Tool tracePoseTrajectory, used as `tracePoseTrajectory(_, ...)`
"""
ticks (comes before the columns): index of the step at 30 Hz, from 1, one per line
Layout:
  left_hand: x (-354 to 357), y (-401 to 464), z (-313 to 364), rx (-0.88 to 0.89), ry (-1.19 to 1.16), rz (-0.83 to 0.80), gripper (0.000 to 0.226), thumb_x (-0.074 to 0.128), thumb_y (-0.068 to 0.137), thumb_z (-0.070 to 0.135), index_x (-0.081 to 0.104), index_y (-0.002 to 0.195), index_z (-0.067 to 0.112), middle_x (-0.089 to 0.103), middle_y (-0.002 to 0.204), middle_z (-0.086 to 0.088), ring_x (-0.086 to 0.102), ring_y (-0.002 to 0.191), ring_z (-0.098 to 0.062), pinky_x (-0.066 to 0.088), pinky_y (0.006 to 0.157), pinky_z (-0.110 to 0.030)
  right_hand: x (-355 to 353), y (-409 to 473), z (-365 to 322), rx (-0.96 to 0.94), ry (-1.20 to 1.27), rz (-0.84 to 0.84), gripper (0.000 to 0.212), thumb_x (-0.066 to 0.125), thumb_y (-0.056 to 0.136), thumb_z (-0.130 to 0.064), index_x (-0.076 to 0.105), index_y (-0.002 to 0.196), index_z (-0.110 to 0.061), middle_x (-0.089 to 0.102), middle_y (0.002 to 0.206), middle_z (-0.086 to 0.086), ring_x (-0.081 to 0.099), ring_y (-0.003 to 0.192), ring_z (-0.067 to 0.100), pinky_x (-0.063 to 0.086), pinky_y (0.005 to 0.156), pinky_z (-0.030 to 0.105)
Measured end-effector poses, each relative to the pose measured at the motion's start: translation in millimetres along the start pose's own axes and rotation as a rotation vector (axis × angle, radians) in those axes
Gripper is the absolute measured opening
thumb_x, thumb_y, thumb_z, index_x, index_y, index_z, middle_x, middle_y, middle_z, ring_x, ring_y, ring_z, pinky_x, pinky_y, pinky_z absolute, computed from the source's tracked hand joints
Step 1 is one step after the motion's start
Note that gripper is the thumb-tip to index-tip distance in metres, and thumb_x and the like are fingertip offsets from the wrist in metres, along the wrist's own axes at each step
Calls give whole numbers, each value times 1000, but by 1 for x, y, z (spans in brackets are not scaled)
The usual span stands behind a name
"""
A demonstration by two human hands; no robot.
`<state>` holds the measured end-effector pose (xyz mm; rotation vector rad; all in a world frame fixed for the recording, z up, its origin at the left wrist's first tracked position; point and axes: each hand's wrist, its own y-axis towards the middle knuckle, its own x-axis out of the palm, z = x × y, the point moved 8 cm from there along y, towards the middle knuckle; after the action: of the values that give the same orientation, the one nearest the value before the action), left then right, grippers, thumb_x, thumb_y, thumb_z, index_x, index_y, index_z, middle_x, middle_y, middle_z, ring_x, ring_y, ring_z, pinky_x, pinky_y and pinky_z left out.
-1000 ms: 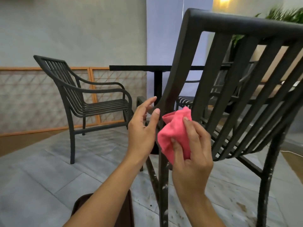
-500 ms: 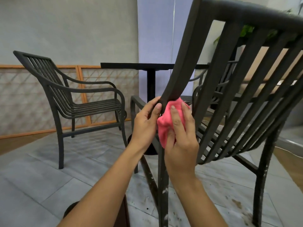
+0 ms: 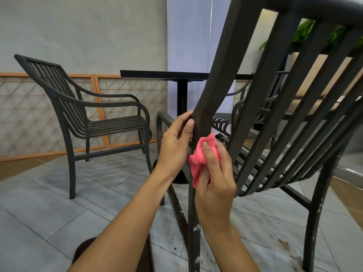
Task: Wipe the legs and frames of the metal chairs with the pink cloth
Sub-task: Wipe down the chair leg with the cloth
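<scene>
Wrapped around the near chair's (image 3: 290, 107) back upright (image 3: 211, 95), the left hand (image 3: 174, 146) grips it, seemingly to steady the frame. Just below, the right hand (image 3: 214, 173) clutches the bunched pink cloth (image 3: 198, 161) and presses it against the same post, right where the wipe is needed. A second metal chair (image 3: 82, 118) stands well apart, beside the black table (image 3: 165, 74).

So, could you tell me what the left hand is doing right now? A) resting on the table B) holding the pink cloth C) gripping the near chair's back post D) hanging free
C: the left hand is curled round the post just above the cloth, which the right hand presses against it.
</scene>
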<state>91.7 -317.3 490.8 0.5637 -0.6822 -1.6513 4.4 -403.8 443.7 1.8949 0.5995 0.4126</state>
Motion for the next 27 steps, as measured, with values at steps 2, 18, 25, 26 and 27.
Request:
tracePoseTrajectory(2,0,0,1,7,-3,1,22,42,98,18,54,112,29,63,107,8,61,96,7,47,77,-10,0,-5,2,6,-4,-7,54,24,102,-39,62,120,-6,54,129,13,54,118,22,50,94,36)
tracePoseTrajectory(18,-12,-20,-5,-56,13,186,21,53,93,24,58,108,38,60,120,0,58,107,-4,48,82,-13,-10,-25,5,-12,-35,-155,55,22,101,-42,59,124,-9,47,136,6,50,122,23,50,94,41)
tracePoseTrajectory(25,-21,-39,-16,-182,-28,292,28,40,99,21,68,96,18,70,97,-3,65,94,-18,52,85,-36,-28,4,-28,-154,-111,-41,30,48,97,-11,59,123,-2,51,130,20,53,117,31,48,96,42)
tracePoseTrajectory(26,-18,-39,-14,-194,-54,269,32,38,99,22,69,94,15,71,92,-4,66,89,-19,54,81,-34,-26,10,-33,-170,-130,-41,32,55,92,-4,59,124,-3,51,130,20,53,115,31,46,98,37)
tracePoseTrajectory(27,-16,-39,-13,-205,-80,247,36,37,100,24,69,88,14,72,84,-2,67,81,-15,54,74,-28,-21,16,-37,-183,-153,-49,36,60,88,0,59,124,-4,51,130,20,54,113,30,45,98,33)
